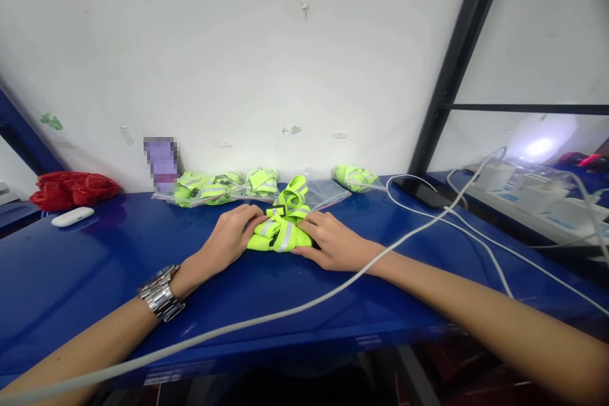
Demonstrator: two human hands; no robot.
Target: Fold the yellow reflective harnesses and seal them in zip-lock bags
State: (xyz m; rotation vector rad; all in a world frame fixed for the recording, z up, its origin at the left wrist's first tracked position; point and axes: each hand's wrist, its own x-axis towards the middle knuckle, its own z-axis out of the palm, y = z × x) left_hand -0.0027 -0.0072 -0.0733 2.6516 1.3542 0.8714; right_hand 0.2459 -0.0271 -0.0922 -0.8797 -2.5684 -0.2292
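Note:
A neon-yellow reflective vest [284,236] with silver stripes lies bunched and partly folded on the blue table. A strap loop sticks up at its far side, beside a small black buckle. My left hand [234,231] presses on its left edge, thumb and fingers closed against the fabric. From the right, my right hand [333,241] grips the other edge, the thumb low at the front and the fingertips partly hidden in the folds. Just behind the vest lies a clear zip bag [328,193] that looks flat.
Bagged yellow bundles [221,187] stand along the wall, with another bagged bundle [354,176] farther right. A white cable [285,314] crosses in front of my right forearm. A phone [162,162], red plastic [73,189], a white case [73,217] and a dark phone [421,192] are also around.

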